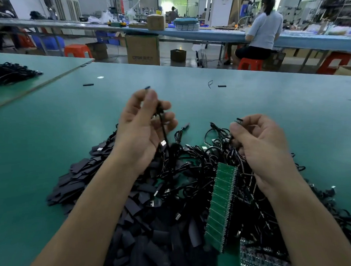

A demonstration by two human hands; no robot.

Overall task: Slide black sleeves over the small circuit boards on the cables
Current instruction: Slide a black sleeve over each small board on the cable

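Green table [269, 109]: smooth, flat and matte, it carries the work. At its near edge, left of centre, is a heap of sleeves [134, 233], short flat rectangular pieces of matte black lying every way. Overlapping the heap on the right is a tangle of thin, glossy black cables [191, 166] with small metal plugs. On the tangle lies a board strip [222, 200], rigid and green, scored into many small units, its long axis running near to far.

The left hand [138, 132] is raised over the heap, fingers curled round one cable [163, 133]. Thumb and forefinger pinch its upper end, from which a short dark tip [147, 87] projects. This cable's long axis runs from the pinch down into the tangle.

The right hand [258, 147] is lower and well apart to the right. Its thumb and forefinger pinch a small dark part [239, 120] that projects above the fingertips; whether it is a sleeve or a board cannot be told.

Judgement: the coming move turns on closing this gap and bringing the two pinched ends onto one axis, so that a sleeve mouth meets its board end-on. A soft sleeve would probably lie flat and need opening.
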